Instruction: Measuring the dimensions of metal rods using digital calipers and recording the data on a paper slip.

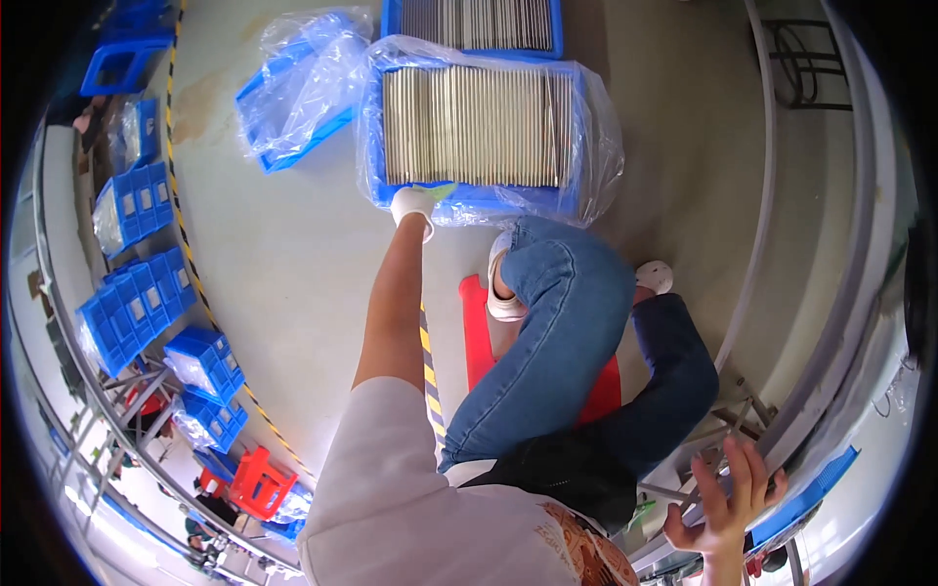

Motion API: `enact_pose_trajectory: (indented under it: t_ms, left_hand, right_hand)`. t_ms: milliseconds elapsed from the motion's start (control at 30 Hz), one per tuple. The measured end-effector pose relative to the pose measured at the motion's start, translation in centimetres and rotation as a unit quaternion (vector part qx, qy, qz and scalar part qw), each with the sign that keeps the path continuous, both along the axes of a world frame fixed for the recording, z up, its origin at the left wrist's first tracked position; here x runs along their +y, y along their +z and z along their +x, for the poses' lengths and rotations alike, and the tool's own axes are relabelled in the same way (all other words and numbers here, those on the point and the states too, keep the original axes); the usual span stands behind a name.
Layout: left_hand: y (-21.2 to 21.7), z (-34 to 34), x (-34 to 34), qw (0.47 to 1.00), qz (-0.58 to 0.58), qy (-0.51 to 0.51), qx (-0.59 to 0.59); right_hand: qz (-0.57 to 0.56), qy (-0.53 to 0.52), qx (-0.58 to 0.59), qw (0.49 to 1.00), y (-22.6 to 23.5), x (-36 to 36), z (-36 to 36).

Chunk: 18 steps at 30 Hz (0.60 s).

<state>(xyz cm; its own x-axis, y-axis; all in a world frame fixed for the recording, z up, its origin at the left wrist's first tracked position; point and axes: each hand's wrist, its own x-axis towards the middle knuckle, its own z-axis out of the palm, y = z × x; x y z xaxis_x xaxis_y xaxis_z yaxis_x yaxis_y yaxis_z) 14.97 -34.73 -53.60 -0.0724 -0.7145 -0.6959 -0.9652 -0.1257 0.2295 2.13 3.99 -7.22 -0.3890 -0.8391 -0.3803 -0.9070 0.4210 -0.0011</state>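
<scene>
My left hand (pixel 412 203), in a white glove, is at the near left rim of a blue crate (pixel 469 198) on the floor. It appears closed on that rim, its fingertips partly hidden. A pale green piece (pixel 437 190) shows beside the glove. Inside the crate, thin flat plates (pixel 477 127) stand on edge in a tight row, and clear plastic film (pixel 598 146) hangs over the crate's sides. My right hand (pixel 723 508) is bare, raised at the lower right beside a bench edge, fingers spread and holding nothing.
Behind stands another blue crate of plates (pixel 474 24). A tilted blue crate wrapped in film (pixel 303 107) lies to its left. Below me is a red stool (pixel 476 327). Yellow-black floor tape (pixel 431 381), stacked blue bins (pixel 137 298) and a red stool (pixel 262 483) are on the left.
</scene>
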Motion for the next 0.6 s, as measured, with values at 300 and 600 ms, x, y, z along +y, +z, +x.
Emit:
enact_pose_trajectory:
  t_ms: [300, 600]
  left_hand:
    - [-2.6, -1.3, -5.0, 0.921, 0.113, -0.320, -0.190]
    - [2.5, -3.7, 0.5, 0.908, -0.022, -0.344, -0.239]
  right_hand:
    - [0.028, 0.032, -0.007, 0.999, -0.2, -0.4, -0.5]
    - [-0.077, 0.058, -0.038, 0.995, -0.6, -1.6, -2.0]
